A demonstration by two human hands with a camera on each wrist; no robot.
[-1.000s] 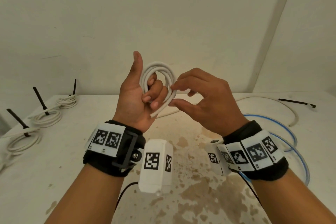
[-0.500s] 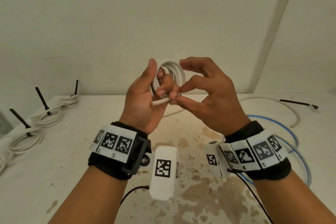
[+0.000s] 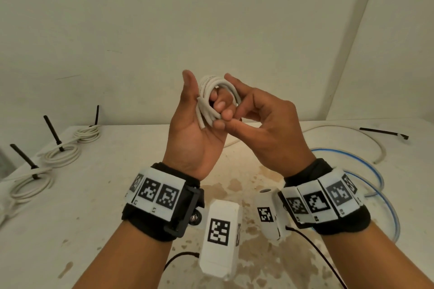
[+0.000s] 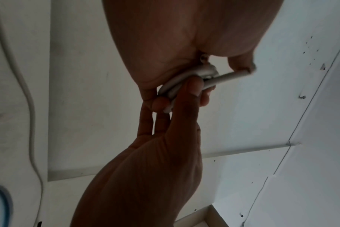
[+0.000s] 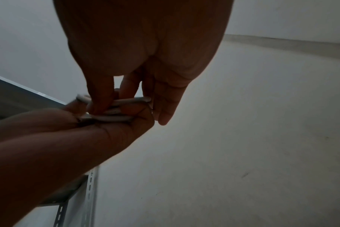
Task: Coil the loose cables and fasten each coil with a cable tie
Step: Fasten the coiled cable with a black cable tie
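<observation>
Head view: left hand [image 3: 195, 134] fingers curl through upright white coil [image 3: 219, 98]; right hand [image 3: 265, 129] pinches its rim.

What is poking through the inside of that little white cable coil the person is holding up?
The curled fingers of the left hand pass through the white coil. The right hand pinches its far side, covering that part. No cable tie shows on it.

The white cable coil [image 3: 219, 98] between the hands looks like smooth, matt plastic sheathing. Below the hands, the table [image 3: 94, 195] is a dull, pale surface blotched with brown stains. Left of the hands, the black cable ties [image 3: 52, 132] look like matt plastic.
</observation>
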